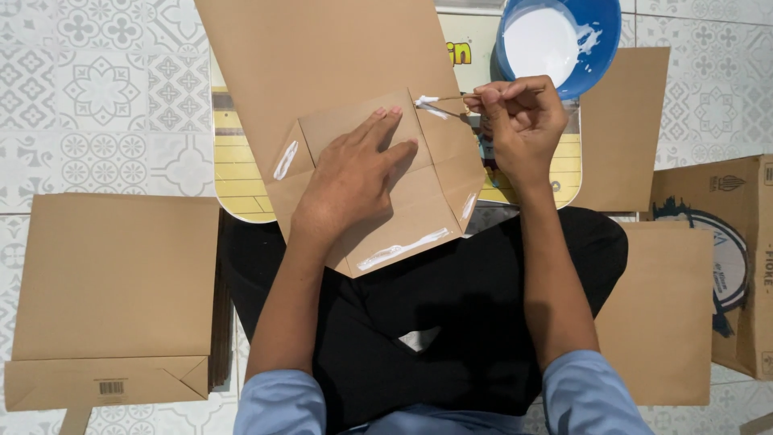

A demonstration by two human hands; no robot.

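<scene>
I look straight down on a person seated cross-legged on a patterned tile floor (97, 97), with a small yellow bench (229, 173) standing across the lap.

A brown paper bag (322, 56) lies flat on the bench, its folded bottom end turned toward the near side. The left hand (350, 173) lies palm down on the folded bottom flaps (419, 209), fingers spread and flat, pressing the paper; it holds nothing. The bag therefore sits directly under this hand and extends away from it to the far side.

The right hand (519, 121) is closed in a narrow pinch around a thin stick (447, 99). The stick points left from the hand, and its tip touches a dab of white glue (427, 101) at the far right corner of the folded flaps, just to the right of the left hand's fingertips. More white glue stripes show on the flaps: one on the left flap (285, 159), one along the near edge (403, 248), and a short one on the right edge (469, 206).

A blue bowl (600, 56) of white glue stands on the far right of the bench, just beyond the right hand.

On the floor to the left lies a stack of finished bags (113, 298). Flat brown sheets (664, 314) lie to the right, and a cardboard box (745, 258) sits at the right edge.
</scene>
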